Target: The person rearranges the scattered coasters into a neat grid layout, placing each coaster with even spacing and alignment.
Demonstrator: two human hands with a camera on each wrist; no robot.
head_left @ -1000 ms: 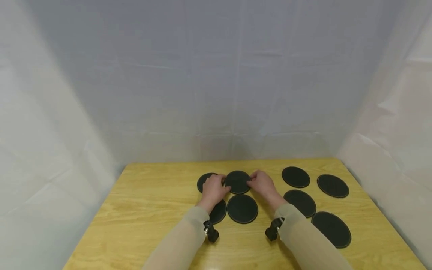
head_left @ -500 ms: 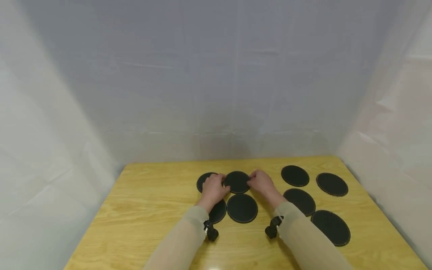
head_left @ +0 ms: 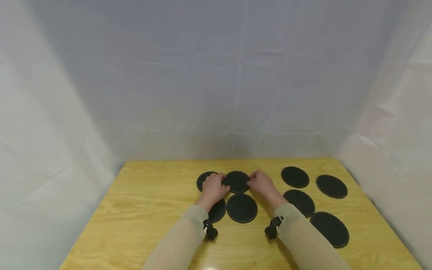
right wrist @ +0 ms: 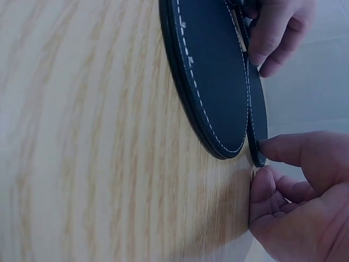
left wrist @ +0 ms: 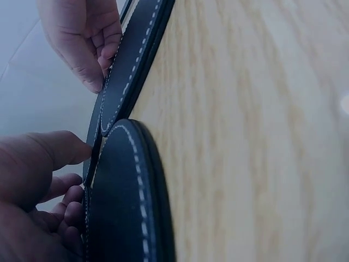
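Black coaster (head_left: pixel 237 181) pinched: left hand (head_left: pixel 212 188), right hand (head_left: pixel 262 184).

Round black mat (head_left: pixel 237 182) between the fingers of both hands, edged with a ring of pale stitching. Seven more black mats, same pale stitched border, lie near and to the right of the fingers. Tabletop (head_left: pixel 145 210) is yellow-tan wood with darker streaked grain. Both sleeves (head_left: pixel 305 240) are pale beige. Backdrop (head_left: pixel 216 75) beyond the fingers is plain grey-white sheeting.
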